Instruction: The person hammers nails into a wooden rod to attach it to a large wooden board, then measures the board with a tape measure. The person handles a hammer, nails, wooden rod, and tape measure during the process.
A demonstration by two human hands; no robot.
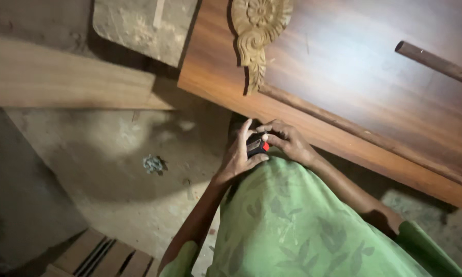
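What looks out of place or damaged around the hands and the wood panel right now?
Little stands out. A small crumpled grey scrap lies loose on the dusty floor, left of the hands. Both hands hold a small black-and-red device beside the polished panel, whose carved ornament looks intact.

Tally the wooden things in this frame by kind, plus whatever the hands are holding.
Polished panel with carved rosette: 1
Plain plank: 1
Round wooden rod: 1
Slatted wooden piece: 1
Small black and red device, held by left hand and right hand: 1
Total: 5
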